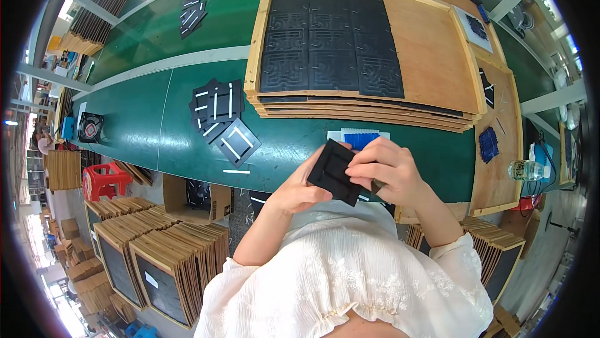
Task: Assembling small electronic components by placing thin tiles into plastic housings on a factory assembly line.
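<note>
A dark, square black panel [326, 176] with straight bars or channels on its face is held tilted in front of my body. Closed around its left and lower edges is my left hand [295, 191]. My right hand [395, 172] is pinched against the panel's face near its right side; whatever lies between those fingertips is hidden. Behind the panel, a bundle of blue strips [362, 140] rests on a white sheet. To the left lie several overlapping black panels with white strips [237, 141], and one loose white strip [236, 171] is beside them.
The green table [137, 113] carries a stack of wooden-framed trays [431, 44], the top one partly filled with black patterned sheets. A small fan [90, 127] stands far left. At right are a wooden board [500, 175], a blue bundle [489, 144] and a clear jar [524, 170].
</note>
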A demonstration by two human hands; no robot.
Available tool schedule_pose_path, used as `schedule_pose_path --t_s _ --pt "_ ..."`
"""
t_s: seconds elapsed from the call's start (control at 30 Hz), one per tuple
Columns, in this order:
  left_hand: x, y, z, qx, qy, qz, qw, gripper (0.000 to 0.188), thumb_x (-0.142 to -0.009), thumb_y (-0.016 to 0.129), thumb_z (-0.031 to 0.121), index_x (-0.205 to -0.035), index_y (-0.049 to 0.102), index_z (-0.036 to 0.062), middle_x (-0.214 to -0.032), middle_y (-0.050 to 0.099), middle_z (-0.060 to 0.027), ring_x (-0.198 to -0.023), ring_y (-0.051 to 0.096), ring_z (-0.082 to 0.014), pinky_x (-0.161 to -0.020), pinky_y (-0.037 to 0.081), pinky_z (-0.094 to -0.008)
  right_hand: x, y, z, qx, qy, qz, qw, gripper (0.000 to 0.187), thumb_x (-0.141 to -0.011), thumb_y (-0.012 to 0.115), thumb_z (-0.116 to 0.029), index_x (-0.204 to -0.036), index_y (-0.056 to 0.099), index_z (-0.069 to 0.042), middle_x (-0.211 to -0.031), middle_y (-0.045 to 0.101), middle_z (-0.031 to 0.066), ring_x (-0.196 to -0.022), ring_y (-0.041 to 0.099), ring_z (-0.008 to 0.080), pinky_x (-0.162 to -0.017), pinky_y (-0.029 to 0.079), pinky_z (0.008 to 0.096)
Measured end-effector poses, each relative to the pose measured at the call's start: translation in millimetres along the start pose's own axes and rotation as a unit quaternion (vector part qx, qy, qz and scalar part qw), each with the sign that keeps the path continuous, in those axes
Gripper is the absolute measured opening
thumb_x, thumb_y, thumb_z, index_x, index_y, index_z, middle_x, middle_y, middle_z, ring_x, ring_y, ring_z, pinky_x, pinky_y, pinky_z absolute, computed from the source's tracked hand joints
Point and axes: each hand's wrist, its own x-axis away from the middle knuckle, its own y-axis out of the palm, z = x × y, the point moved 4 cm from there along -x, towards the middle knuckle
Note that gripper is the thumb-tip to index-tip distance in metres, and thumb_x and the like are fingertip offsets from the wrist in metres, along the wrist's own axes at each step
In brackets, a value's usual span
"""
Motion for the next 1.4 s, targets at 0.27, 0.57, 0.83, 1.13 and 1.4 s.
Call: schedule_pose_path --t_s 0.27,0.57,0.83,1.13,1.4 --pt "-1.6 -0.1 -19.3 -0.013 -0.059 -0.02 0.998 0.092 -0.066 0.066 0.019 -0.149 0.031 -0.0042 -0.123 0.058 -0.0168 -0.114 0.063 -0.0284 -0.098 0.053 -0.0411 -8.8 10.9 -6.7 0.072 -0.094 -0.024 0.993 0.024 -0.069 0.079 -0.009 -0.091 0.071 -0.008 -0.09 0.067 0.0018 -0.071 0.063 0.0176 -0.052 0.051 0.027" --pt "2.4 0.5 -18.9 -0.032 -0.108 -0.039 0.993 0.087 -0.069 0.067 0.021 -0.147 0.036 -0.0033 -0.127 0.056 -0.0115 -0.117 0.057 -0.0201 -0.1 0.046 -0.0339 -11.7 11.2 -10.6 0.081 -0.125 -0.04 0.988 0.025 -0.065 0.079 -0.009 -0.086 0.067 -0.007 -0.085 0.064 0.0018 -0.069 0.062 0.0168 -0.05 0.049 0.0266" --pt "6.0 -2.4 -27.7 -0.035 -0.153 -0.105 0.982 0.086 -0.071 0.068 0.015 -0.148 0.034 -0.0029 -0.125 0.052 -0.007 -0.113 0.051 -0.014 -0.098 0.042 -0.0268 -11.7 12.1 -1.4 -0.037 0.009 -0.063 0.997 0.019 -0.067 0.075 -0.003 -0.08 0.062 -0.008 -0.077 0.062 0.0031 -0.067 0.061 0.0186 -0.052 0.049 0.0286" --pt "9.5 20.8 -33.4 -0.062 -0.174 -0.219 0.958 0.1 -0.066 0.07 0.036 -0.145 0.033 -0.0116 -0.133 0.055 -0.0282 -0.127 0.056 -0.0326 -0.109 0.04 -0.0407 -14.4 5.8 16.9 -0.246 0.345 -0.08 0.902 0.002 -0.085 0.069 -0.005 -0.085 0.067 -0.004 -0.072 0.06 -0.0022 -0.065 0.053 0.0043 -0.058 0.04 0.0217" --pt "1.3 11.1 -32.4 0.063 -0.132 -0.232 0.962 0.105 -0.063 0.071 0.046 -0.145 0.037 -0.0102 -0.128 0.058 -0.0303 -0.116 0.063 -0.0339 -0.1 0.048 -0.0406 -11.4 3.6 13.8 -0.276 0.237 -0.14 0.921 0.019 -0.081 0.077 -0.009 -0.098 0.072 -0.003 -0.093 0.067 0.0039 -0.073 0.057 0.008 -0.061 0.041 0.0225"
